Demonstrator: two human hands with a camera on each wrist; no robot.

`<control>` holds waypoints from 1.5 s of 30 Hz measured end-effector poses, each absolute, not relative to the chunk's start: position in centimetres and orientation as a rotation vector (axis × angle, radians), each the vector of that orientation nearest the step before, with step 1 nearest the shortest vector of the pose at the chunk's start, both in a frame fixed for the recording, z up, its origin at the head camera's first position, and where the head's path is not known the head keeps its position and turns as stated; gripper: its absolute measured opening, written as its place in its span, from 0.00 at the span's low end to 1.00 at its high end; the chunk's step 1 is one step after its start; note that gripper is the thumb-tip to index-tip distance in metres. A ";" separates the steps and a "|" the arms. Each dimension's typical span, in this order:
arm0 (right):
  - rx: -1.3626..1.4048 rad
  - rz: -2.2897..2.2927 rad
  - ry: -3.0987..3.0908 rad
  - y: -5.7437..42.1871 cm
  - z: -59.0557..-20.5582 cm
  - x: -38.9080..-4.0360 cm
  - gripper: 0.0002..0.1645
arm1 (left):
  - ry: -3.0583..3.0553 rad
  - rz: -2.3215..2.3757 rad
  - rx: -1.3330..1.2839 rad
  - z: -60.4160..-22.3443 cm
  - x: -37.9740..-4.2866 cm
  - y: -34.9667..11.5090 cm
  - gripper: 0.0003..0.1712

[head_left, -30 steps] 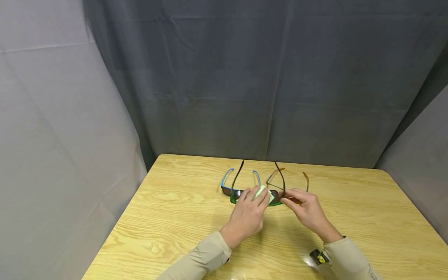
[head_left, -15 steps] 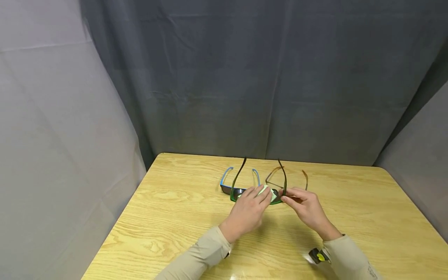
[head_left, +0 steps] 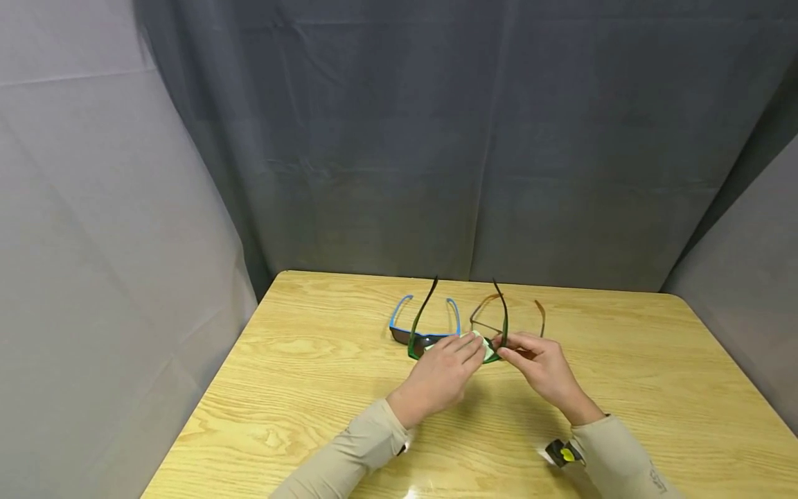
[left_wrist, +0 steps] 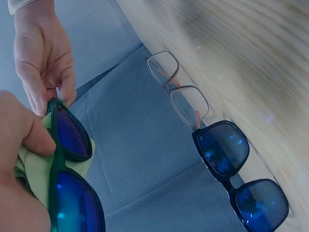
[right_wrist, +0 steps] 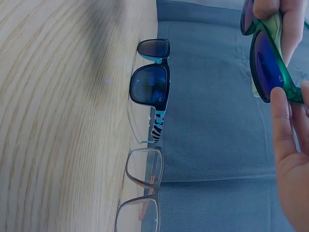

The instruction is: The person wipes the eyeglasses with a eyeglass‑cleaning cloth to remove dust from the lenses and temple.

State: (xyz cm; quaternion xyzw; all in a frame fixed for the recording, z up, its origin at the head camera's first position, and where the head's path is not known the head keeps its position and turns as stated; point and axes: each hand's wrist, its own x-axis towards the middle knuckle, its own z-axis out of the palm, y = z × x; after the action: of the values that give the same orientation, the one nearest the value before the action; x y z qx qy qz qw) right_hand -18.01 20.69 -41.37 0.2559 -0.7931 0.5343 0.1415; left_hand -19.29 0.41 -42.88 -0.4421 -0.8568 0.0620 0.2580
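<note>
**Green-framed sunglasses (left_wrist: 79, 198) raised above a wood-grained surface (head_left: 268, 388)**

Their rims are glossy green plastic, the smooth dark lenses shine blue to violet in the wrist views, and the slim, dark arms stretch toward the far side. The left hand (head_left: 439, 378) has its grip clamped on the frame with a soft, folded pale green cloth (left_wrist: 36, 175); the right hand (head_left: 545, 371) has its grip pinched on the right hinge end. Farther back on the left rest blue-armed sunglasses (right_wrist: 149, 84) with black rims; to their right, thin-rimmed clear eyeglasses (left_wrist: 169, 89) with orange-brown arm tips. Creased dark grey fabric (head_left: 374, 138) hangs beyond.
</note>
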 end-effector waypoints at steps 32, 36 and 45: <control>0.600 1.441 -2.393 21.1 -41.2 -17.7 0.11 | -2.273 -0.604 -1.406 -42.7 -19.3 -0.8 0.21; 0.547 1.370 -2.408 21.4 -40.9 -17.7 0.10 | -2.316 -0.827 -1.401 -42.4 -19.2 -1.6 0.21; 0.478 1.348 -2.395 23.5 -42.7 -19.2 0.11 | -2.269 -1.317 -1.100 -42.4 -19.6 -3.6 0.23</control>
State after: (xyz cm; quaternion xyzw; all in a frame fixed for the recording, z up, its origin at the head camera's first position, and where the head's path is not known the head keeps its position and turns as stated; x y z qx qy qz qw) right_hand -19.22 23.51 -42.70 0.1686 -0.8454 0.4756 0.1750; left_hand -19.58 -3.65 -42.38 -0.3823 -0.7890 -0.4577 0.1478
